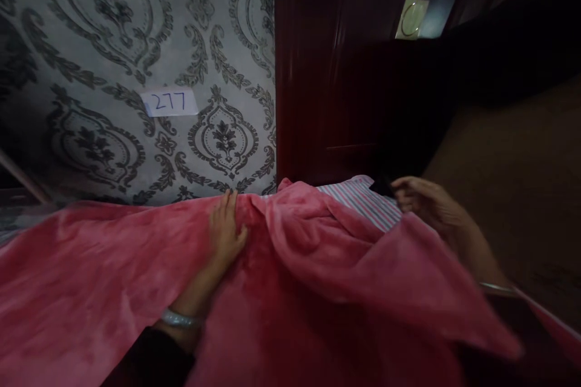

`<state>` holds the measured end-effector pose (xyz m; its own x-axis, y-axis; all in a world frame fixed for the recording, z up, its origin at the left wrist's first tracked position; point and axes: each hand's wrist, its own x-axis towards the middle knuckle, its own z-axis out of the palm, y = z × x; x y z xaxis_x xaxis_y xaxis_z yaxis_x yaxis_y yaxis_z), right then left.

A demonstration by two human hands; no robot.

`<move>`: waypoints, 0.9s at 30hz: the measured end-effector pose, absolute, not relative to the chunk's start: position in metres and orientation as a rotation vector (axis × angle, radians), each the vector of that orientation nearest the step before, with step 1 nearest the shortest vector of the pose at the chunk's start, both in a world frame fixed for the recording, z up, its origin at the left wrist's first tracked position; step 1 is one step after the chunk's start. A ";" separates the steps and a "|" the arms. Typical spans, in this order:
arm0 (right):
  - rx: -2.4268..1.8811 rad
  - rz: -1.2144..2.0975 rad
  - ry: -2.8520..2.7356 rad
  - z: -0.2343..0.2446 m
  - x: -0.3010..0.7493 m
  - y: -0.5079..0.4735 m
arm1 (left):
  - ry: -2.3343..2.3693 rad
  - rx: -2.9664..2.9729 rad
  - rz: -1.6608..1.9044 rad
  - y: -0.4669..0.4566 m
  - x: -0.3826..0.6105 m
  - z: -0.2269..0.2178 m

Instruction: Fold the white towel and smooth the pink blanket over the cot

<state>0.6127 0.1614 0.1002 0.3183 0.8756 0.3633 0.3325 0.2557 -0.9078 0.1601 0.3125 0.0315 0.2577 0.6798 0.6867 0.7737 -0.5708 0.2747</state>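
One pink blanket (pixel 104 272) spreads beneath my left hand (pixel 224 230), pressed flat; my right hand (pixel 426 201) curls beside its raised edge, hold impossible to tell. Plush, likely soft and limp, it should gather easily from the edge nearest my right hand.

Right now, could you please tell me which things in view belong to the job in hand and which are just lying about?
In hand:
blanket, under the left hand
striped cloth, beside it
dark object at the right hand, too dim to identify

Just about:
label 277, on the wallpaper
dark red panel
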 end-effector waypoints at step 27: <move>-1.015 0.046 -2.484 0.001 0.424 0.205 | -0.860 -2.700 -0.197 0.351 0.188 0.072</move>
